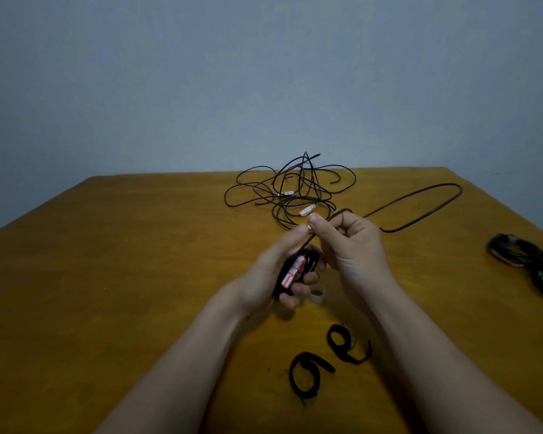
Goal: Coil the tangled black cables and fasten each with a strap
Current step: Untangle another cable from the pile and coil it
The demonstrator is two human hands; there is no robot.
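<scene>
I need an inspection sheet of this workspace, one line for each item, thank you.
Surface: yellow-brown wooden table.
Job's things: tangled pile of thin black cables at far middle; two coiled black cables at right edge; two black fabric straps near front.
Clutter: small clear tape roll beside the left hand.
Grips: left hand holds a partly wound black coil; right hand pinches its loose length.
Cables: loose length loops rightward on the table.
Surroundings: plain grey-blue wall.

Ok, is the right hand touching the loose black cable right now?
Touching. The head view shows the right hand pinching the black cable, which runs on from the coil gripped by the left hand.
</scene>
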